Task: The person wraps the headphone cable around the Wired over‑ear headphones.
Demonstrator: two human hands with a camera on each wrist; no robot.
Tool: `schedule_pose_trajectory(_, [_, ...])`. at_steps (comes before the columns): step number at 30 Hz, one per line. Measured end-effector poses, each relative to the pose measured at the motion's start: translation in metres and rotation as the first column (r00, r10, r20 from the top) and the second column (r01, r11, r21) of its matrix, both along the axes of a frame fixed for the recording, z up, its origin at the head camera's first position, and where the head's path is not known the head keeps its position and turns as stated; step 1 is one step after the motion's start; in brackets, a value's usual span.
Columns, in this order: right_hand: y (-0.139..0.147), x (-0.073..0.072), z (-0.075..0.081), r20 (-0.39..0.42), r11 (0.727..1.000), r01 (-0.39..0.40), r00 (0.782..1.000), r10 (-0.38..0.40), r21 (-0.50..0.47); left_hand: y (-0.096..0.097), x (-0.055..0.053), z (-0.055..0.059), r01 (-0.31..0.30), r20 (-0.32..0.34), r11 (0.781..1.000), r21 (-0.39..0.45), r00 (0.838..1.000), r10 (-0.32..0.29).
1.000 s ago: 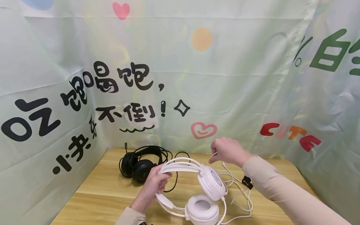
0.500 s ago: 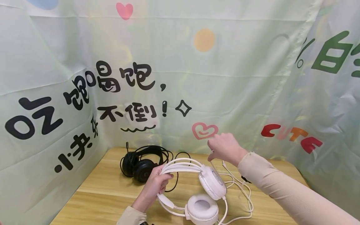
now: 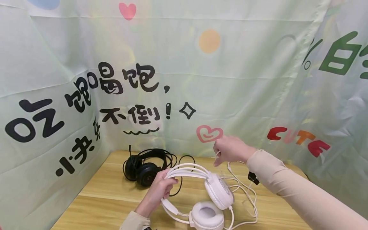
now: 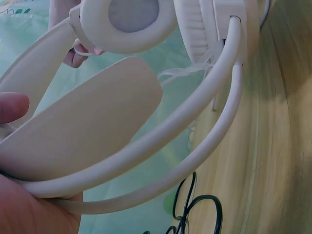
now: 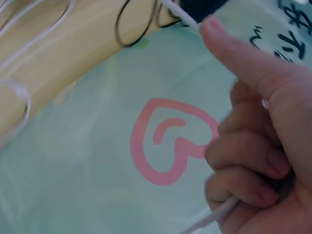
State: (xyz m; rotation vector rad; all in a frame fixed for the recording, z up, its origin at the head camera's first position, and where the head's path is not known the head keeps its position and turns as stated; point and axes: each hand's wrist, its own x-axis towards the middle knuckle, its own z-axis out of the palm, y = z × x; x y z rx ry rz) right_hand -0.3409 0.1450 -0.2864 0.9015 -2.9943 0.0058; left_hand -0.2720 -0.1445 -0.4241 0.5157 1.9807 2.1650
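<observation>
A white over-ear headset (image 3: 220, 191) is held up over the table, its headband in the grip of my left hand (image 3: 159, 187). In the left wrist view, the thumb and palm close around the headband (image 4: 83, 131) at its padded strip. Both ear cups point to the right; the lower cushion (image 3: 207, 212) faces up. Beyond the upper cup, my right hand (image 3: 232, 149) curls around a thin white cable (image 5: 214, 217). In the right wrist view the cable passes the thumb tip and emerges below the curled fingers; its middle is hidden in the hand.
A black headset (image 3: 145, 171) with a microphone boom and coiled cord lies at the back left of the wooden table (image 3: 109, 204). Loose loops of white cable (image 3: 254, 204) lie on the right. A printed cloth backdrop (image 3: 244, 95) surrounds the table.
My right hand rose slightly, then shifted a little right with the cable. The white headset moved slightly right and down in the head view, still in my left hand.
</observation>
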Motion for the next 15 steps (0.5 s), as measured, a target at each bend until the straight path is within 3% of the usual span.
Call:
schedule_pose_trajectory(5, [0.003,-0.009,0.001,0.189,0.990,-0.056,0.979,0.080,-0.131,0.000,0.001,0.001,0.023,0.001,0.999,0.022,1.000,-0.023])
schedule_pose_trajectory(10, [0.000,-0.014,0.002,0.307,0.984,-0.029,0.948,0.083,-0.177,-0.001,0.002,0.001,0.059,-0.022,0.998,0.031,0.998,-0.058])
schedule_pose_trajectory(15, [-0.010,-0.012,0.004,0.376,0.974,-0.004,0.922,0.091,-0.226,0.004,0.003,0.003,0.012,-0.007,1.000,-0.023,1.000,-0.012])
